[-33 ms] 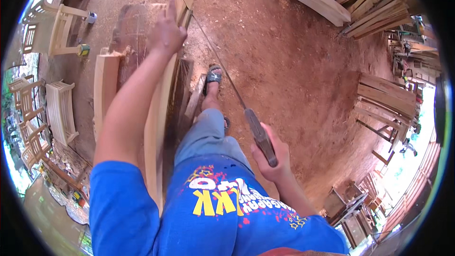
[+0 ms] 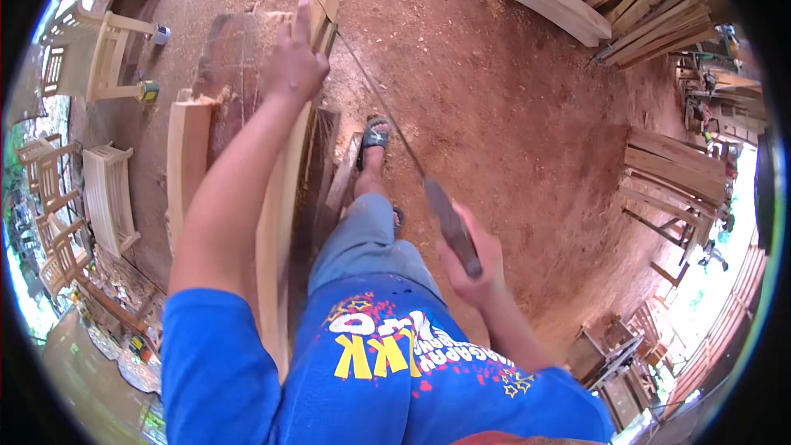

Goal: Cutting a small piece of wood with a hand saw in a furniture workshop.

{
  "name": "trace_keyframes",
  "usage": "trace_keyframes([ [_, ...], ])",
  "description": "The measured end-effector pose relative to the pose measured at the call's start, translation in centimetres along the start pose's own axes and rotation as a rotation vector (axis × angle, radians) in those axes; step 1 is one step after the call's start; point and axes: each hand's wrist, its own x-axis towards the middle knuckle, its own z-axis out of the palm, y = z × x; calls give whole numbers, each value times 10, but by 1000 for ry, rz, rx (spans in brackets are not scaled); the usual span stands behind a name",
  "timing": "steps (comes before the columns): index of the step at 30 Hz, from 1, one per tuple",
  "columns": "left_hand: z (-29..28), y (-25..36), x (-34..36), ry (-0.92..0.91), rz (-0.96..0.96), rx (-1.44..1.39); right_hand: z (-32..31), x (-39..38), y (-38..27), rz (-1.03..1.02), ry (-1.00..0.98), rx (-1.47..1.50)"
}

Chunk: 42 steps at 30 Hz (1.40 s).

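My right hand (image 2: 478,268) is closed round the dark handle (image 2: 453,229) of a handsaw. The saw's thin blade (image 2: 381,100), seen nearly edge-on, slants away to the upper left and crosses the far end of a long, pale wooden beam (image 2: 280,206). On that beam, close to the blade, lies my left hand (image 2: 295,66). Its index finger points along the wood and its thumb is at the right side, gripping the beam. Part of the cut is hidden by the hand and by the blade.
A second squared timber (image 2: 189,136) stands left of the beam. My sandalled foot (image 2: 375,136) is on the sawdust-strewn floor beside a dark board (image 2: 325,132). Wooden chairs (image 2: 107,58) and a slatted bench (image 2: 109,198) stand left; stacked timber (image 2: 651,8) and planks (image 2: 671,169) lie right.
My right hand and the saw handle have shifted slightly forward, away from my body. My left hand keeps its place on the beam. The whole view has moved a little.
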Motion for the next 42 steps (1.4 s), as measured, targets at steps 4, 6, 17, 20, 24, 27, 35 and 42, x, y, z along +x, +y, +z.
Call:
trace_keyframes([
  [4, 2, 8, -7, 98, 56, -5, 54, 184, -14, -374, 50, 24],
  [6, 11, 5, 1, 181, 70, 46, 66, 248, -73, -252, -7, -76],
  [17, -9, 3, -5, 47, -14, 92, -4, -23, 12, -60, 30, -85],
  [20, -7, 2, -6, 22, -19, 2, -18, -40, 1, -13, 17, -104],
  [24, 7, 0, -11, 112, 56, 55, 30, 104, 6, -268, 21, -42],
  [27, 7, 13, -4, 151, 55, 16, 68, 234, -39, -394, 69, -7],
  [35, 11, -17, 9, 173, 18, 19, 56, 141, -20, -347, 65, -28],
  [42, 7, -3, -2, 120, 35, 98, -22, -39, -3, -4, -1, -113],
])
